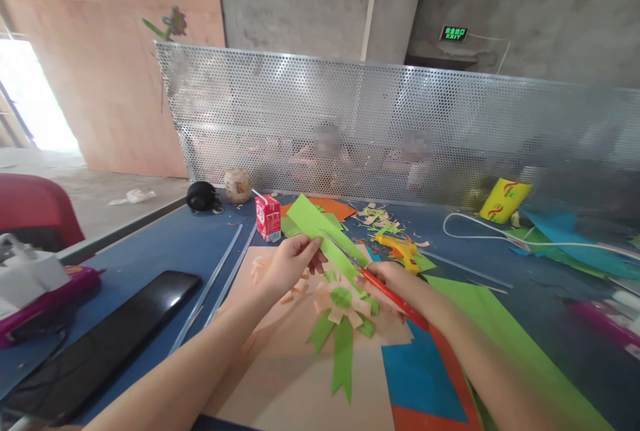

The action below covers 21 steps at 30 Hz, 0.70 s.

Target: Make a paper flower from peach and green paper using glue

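My left hand (290, 262) is closed on a strip of green paper (320, 231) and holds it up above the table. My right hand (393, 284) grips red-handled scissors (373, 281), whose blades meet the green strip's edge. Below the hands lies a paper flower (343, 304) with peach petals, a green centre and green ribbon tails, on a peach sheet (295, 378).
A red carton (269, 217), a yellow glue gun (403, 249), paper scraps and a yellow cup (504, 200) stand further back. A black phone (107, 341) lies at left. Blue, orange and green sheets lie at right. Two people sit behind a perforated metal screen (375, 131).
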Each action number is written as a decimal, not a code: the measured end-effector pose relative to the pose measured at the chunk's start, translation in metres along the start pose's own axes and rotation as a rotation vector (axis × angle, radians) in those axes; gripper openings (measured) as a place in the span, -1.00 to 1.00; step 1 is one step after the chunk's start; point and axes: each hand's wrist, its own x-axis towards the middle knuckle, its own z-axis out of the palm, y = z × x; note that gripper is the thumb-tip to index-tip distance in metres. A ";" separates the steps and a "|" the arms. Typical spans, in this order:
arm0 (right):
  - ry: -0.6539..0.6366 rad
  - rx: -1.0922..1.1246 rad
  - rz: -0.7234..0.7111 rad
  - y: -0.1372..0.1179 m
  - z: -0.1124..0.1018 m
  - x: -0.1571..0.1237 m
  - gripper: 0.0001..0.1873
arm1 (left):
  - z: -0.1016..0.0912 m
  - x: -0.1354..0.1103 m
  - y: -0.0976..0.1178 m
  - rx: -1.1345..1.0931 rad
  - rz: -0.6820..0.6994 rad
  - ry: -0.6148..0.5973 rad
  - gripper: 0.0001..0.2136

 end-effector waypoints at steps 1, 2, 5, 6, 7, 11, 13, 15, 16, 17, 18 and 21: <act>0.007 -0.001 0.002 0.000 0.000 0.000 -0.56 | 0.000 0.000 0.000 -0.003 -0.002 -0.001 -0.70; 0.005 0.000 0.008 0.000 0.000 0.000 -0.56 | 0.000 -0.001 0.000 -0.009 -0.003 -0.002 -0.70; -0.019 0.005 0.029 0.001 -0.001 0.002 -0.56 | -0.002 -0.001 0.000 -0.053 0.012 0.018 -0.69; -0.029 0.007 0.036 0.002 -0.001 0.003 -0.57 | -0.003 0.000 -0.001 -0.072 0.023 0.036 -0.69; -0.029 0.007 0.039 0.002 0.000 0.004 -0.58 | -0.004 0.000 -0.002 -0.090 0.039 0.061 -0.70; 0.059 -0.022 0.003 0.005 0.003 0.005 -0.62 | -0.007 0.003 -0.004 -0.118 0.075 0.125 -0.74; 0.065 -0.026 -0.025 0.004 0.002 0.003 -0.64 | -0.007 0.003 -0.003 -0.101 0.069 0.114 -0.75; 0.017 -0.012 -0.030 0.002 0.000 0.001 -0.63 | -0.005 0.002 -0.001 -0.066 0.053 0.099 -0.75; -0.006 -0.005 -0.029 0.001 -0.001 -0.001 -0.63 | -0.005 0.002 0.000 -0.049 0.044 0.092 -0.75; -0.020 -0.001 -0.028 0.000 -0.002 -0.002 -0.62 | -0.004 0.001 0.001 -0.037 0.037 0.091 -0.75; -0.031 0.002 -0.024 -0.001 -0.003 -0.002 -0.61 | -0.003 0.000 0.002 -0.031 0.034 0.092 -0.75; -0.035 0.010 -0.016 -0.002 -0.003 -0.003 -0.59 | -0.003 0.000 0.003 -0.026 0.038 0.095 -0.76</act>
